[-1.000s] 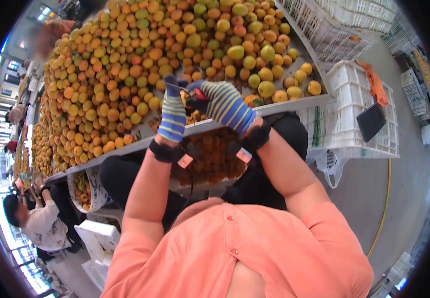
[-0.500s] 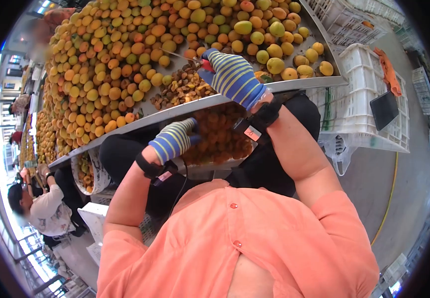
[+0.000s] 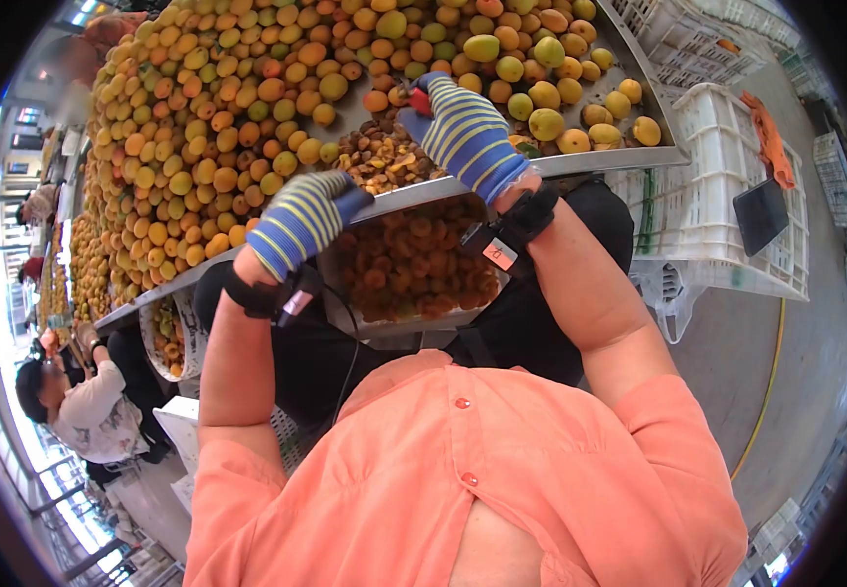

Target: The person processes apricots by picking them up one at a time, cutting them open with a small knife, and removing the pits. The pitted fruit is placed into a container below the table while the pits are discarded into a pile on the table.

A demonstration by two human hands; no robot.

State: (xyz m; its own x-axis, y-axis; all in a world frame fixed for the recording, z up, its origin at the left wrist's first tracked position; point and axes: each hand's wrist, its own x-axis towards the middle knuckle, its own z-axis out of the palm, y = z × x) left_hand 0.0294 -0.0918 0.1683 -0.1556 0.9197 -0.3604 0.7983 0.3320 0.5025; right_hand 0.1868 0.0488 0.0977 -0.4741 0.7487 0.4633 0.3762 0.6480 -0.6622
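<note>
My right hand (image 3: 464, 137), in a blue and yellow striped glove, is closed round the red handle of a knife (image 3: 420, 101) above the metal table; the blade hardly shows now. My left hand (image 3: 304, 220), gloved alike, hangs over the table's front edge beside whole apricots (image 3: 232, 176). Its fingers point right, loosely apart, with nothing visible in them. Between the two hands lies a heap of brown and yellow apricot stones (image 3: 384, 157). Below the edge, between my knees, a container holds darker orange apricot pieces (image 3: 418, 259).
The metal rim (image 3: 409, 201) runs along the front of the table. White plastic crates (image 3: 712, 186) stand at the right, with an orange cloth (image 3: 766, 137) and a dark flat object (image 3: 761, 217) on one. A co-worker (image 3: 95, 411) sits at the left near a white bucket (image 3: 188, 328).
My left hand has moved up and left, from over the lower container to the table edge. My right hand has shifted slightly up with the knife, and its blade has turned from view.
</note>
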